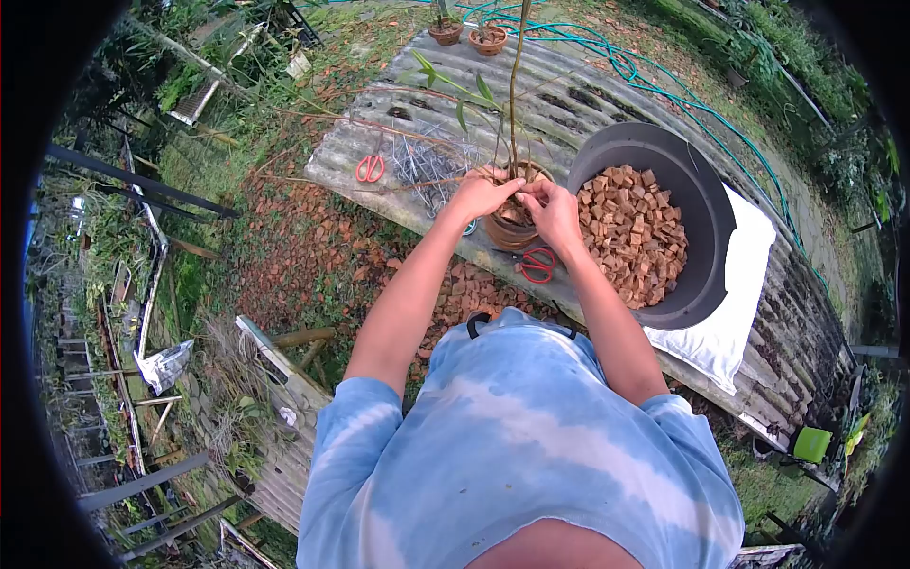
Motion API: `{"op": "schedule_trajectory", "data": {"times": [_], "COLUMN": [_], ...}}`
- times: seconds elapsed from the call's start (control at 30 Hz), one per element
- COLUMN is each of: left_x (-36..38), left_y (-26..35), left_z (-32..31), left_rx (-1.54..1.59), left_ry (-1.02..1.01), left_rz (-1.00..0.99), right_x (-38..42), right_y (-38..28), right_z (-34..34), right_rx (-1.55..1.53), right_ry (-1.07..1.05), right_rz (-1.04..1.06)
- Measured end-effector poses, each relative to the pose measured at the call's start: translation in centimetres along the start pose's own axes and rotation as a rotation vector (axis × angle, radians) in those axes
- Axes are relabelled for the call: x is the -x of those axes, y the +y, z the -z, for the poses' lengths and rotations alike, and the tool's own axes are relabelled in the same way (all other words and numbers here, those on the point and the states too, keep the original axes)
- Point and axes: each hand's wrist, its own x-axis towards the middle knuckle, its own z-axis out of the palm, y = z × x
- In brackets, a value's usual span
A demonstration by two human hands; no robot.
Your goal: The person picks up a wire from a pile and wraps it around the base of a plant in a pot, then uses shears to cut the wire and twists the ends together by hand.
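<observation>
A brown clay pot (510, 236) stands near the front edge of the corrugated sheet, with a tall thin plant stem (516, 85) rising from it. My left hand (482, 193) is at the pot's left rim, its fingers pinched close to the stem's base. From the right, my right hand (554, 212) meets it over the pot, thumb and fingertips pressed together. Whatever lies between the fingertips is too small to make out. Red-handled scissors (537, 266) lie just in front of the pot. Left of it is a tangle of thin grey wires (427, 163).
A large dark tub (706, 194) of brown husk chunks (633, 232) stands at right on a white sack (749, 284). More red-handled scissors (371, 169) lie at left. Small potted plants (488, 40) and a green hose (621, 59) are at the back. A corrugated sheet (559, 90) forms the work surface.
</observation>
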Motion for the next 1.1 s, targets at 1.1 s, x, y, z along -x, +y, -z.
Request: {"op": "schedule_trajectory", "data": {"times": [1.1], "left_x": [-1.0], "left_y": [-0.9], "left_z": [-1.1], "left_rx": [0.066], "left_ry": [0.116], "left_rz": [0.098], "right_x": [3.1], "right_y": [2.7], "right_z": [2.3], "right_rx": [0.187], "right_ry": [-0.114], "right_rz": [0.212]}}
